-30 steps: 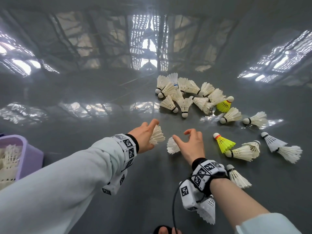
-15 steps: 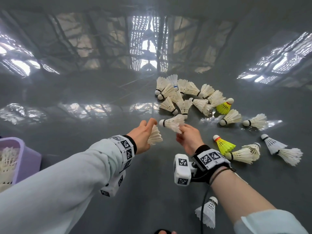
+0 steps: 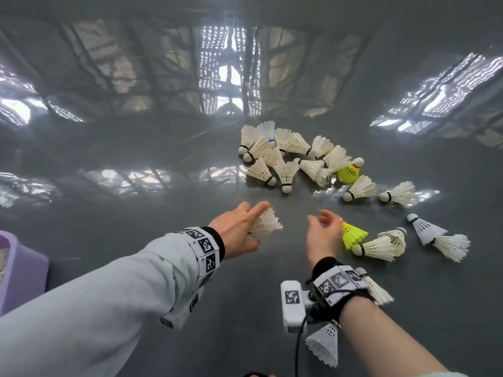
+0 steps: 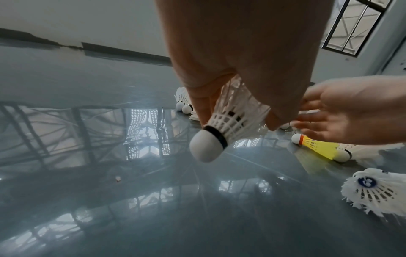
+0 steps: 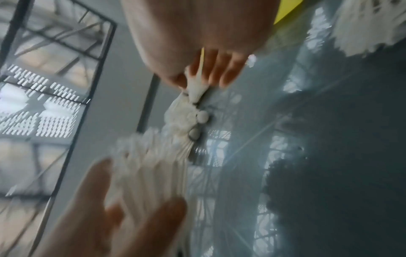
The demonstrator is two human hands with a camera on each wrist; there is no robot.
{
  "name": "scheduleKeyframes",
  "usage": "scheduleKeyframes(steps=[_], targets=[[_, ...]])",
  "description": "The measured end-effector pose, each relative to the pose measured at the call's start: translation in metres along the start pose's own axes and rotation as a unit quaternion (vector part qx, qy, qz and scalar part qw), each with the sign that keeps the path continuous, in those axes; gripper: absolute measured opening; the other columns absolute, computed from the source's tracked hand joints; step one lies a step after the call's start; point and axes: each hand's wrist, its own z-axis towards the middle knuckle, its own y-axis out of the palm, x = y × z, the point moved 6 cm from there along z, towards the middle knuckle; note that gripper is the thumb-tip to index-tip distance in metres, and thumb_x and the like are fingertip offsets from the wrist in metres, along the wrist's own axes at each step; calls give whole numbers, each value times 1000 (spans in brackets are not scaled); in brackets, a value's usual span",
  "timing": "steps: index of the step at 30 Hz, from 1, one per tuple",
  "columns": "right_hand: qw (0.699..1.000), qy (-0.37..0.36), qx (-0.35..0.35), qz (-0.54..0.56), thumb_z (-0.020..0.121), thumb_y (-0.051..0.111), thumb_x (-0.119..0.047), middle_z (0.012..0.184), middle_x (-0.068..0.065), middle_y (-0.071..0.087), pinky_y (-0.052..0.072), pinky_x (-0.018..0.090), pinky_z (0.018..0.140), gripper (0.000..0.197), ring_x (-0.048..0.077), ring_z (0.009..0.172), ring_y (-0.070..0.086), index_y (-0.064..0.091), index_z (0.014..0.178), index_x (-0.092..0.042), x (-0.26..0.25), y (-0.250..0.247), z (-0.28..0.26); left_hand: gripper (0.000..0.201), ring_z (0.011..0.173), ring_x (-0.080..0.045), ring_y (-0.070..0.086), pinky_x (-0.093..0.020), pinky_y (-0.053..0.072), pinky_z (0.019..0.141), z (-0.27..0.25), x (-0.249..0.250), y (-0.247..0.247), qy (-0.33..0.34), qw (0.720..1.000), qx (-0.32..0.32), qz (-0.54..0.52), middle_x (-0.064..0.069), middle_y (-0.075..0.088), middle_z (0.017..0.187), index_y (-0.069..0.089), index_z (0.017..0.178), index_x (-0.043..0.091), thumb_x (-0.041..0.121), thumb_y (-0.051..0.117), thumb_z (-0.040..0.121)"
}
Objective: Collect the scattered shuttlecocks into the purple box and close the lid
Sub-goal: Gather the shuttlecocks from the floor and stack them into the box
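Note:
My left hand (image 3: 251,223) grips a white shuttlecock (image 3: 268,224) by its skirt above the grey floor; in the left wrist view its black-banded cork (image 4: 206,149) points down between my fingers (image 4: 203,107). My right hand (image 3: 325,220) hovers empty with relaxed fingers just right of it, beside a yellow shuttlecock (image 3: 352,235). A pile of white shuttlecocks (image 3: 288,156) lies further ahead, with another yellow one (image 3: 349,171) at its right side. Only a corner of the purple box (image 3: 23,270) shows at the left edge. The right wrist view is blurred.
More white shuttlecocks lie loose on the right (image 3: 381,246) (image 3: 438,238) (image 3: 397,194). One sits beside my right wrist (image 3: 378,291) and one under my right forearm (image 3: 325,346). The glossy floor (image 3: 136,202) mirrors a roof frame.
My right hand picked a white shuttlecock off the floor, carried it to my left hand and let go. It now sits empty, shifted right toward the yellow shuttlecock.

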Motion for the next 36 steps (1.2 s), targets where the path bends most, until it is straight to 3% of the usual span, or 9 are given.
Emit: scheduleKeyframes(steps=[2, 5, 11, 16, 19, 21, 24, 32, 36], targets=[[983, 57, 173, -17, 79, 64, -16, 128, 13, 48, 43, 37, 94, 43, 30, 106, 54, 49, 120, -14, 13, -39, 14, 74, 76, -26, 57, -39, 53, 73, 3, 1, 1, -6, 1000, 7, -20, -4, 45, 108, 19, 140, 35, 32, 63, 81], [956, 174, 234, -44, 81, 59, -16, 138, 17, 36, 34, 36, 103, 52, 37, 120, 45, 41, 129, -9, 27, -65, 23, 75, 76, -26, 57, -39, 53, 73, 3, -1, 3, -12, 1000, 3, -27, -4, 45, 106, 16, 139, 36, 32, 64, 81], [958, 189, 135, -169, 81, 52, -24, 120, 23, 59, 42, 41, 98, 43, 39, 111, 54, 62, 115, -2, 38, -66, 49, 78, 78, -28, 59, -42, 53, 75, 0, -12, 0, -29, 999, 5, -24, -5, 45, 108, 14, 140, 36, 31, 64, 81], [986, 28, 109, -126, 86, 55, -24, 104, 17, 68, 46, 39, 88, 21, 35, 96, 60, 66, 99, -11, 15, -44, 42, 79, 84, -30, 59, -43, 52, 79, 2, -21, -2, -42, 999, 11, -26, -8, 50, 113, 13, 139, 35, 30, 65, 80], [995, -85, -21, -41, 91, 57, -17, 89, 7, 69, 50, 27, 63, 5, 9, 60, 66, 61, 87, -18, -12, -8, 19, 77, 86, -28, 58, -40, 51, 80, 4, -25, -1, -46, 999, 16, -23, -8, 53, 112, 16, 139, 32, 28, 65, 80], [979, -155, -129, -15, 92, 57, -11, 83, 1, 68, 49, 23, 55, 14, 4, 55, 65, 59, 85, -23, -34, 16, -3, 75, 86, -28, 58, -40, 51, 79, 5, -26, 0, -48, 998, 19, -25, -7, 54, 110, 18, 136, 32, 29, 65, 79], [951, -225, -203, -51, 91, 59, -11, 78, -3, 69, 53, 27, 61, 17, 10, 65, 69, 58, 82, -26, -47, 37, -23, 73, 83, -29, 59, -42, 53, 76, 3, -27, 2, -49, 999, 16, -17, -7, 55, 106, 18, 134, 33, 29, 65, 78], [948, -227, -201, -96, 84, 62, -10, 70, -2, 68, 56, 38, 73, 19, 20, 68, 68, 60, 74, -26, -36, 40, -23, 72, 85, -31, 58, -41, 52, 77, 2, -35, -1, -76, 997, 17, -18, -10, 53, 113, 17, 137, 29, 28, 62, 80], [912, -245, -303, -128, 84, 59, -6, 67, 0, 64, 49, 24, 68, 15, 16, 63, 58, 63, 77, -19, -37, 58, -42, 97, 79, -29, 59, -40, 53, 72, 1, -25, -5, -59, 998, 8, -3, -7, 48, 113, -2, 147, 36, 27, 65, 77]])
